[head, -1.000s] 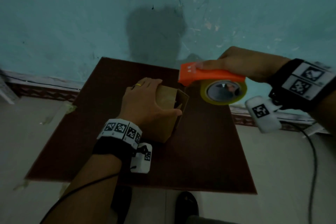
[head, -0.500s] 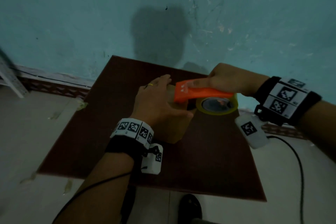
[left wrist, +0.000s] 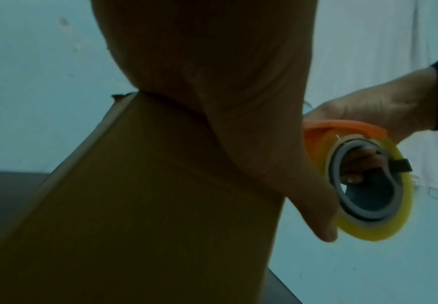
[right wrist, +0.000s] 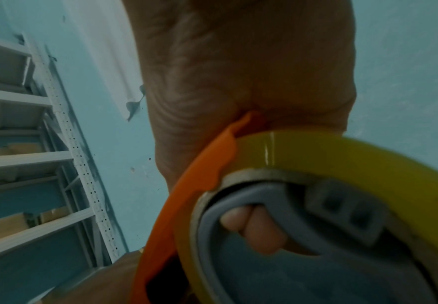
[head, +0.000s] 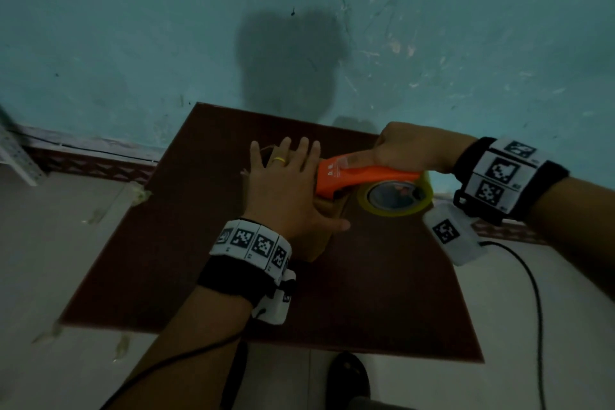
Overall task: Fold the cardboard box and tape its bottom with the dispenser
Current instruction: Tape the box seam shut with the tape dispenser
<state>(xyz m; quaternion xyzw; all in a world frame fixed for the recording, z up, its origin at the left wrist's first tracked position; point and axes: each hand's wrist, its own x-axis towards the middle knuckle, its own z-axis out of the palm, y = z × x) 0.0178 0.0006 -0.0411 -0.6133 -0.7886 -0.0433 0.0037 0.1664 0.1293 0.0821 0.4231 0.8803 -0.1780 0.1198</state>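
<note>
Cardboard box (head: 319, 236) mostly hidden beneath left hand (head: 286, 190) and dispenser (head: 352, 176).

The left hand (head: 286, 190) covers most of the cardboard box (head: 319, 243) (its top flaps unseen); the dispenser (head: 362, 176) hides the box's right edge.

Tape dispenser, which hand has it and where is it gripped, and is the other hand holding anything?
The right hand grips the dispenser with fingers through the roll's core and forefinger along the orange top. The left hand holds nothing; it presses flat on the box.
</note>
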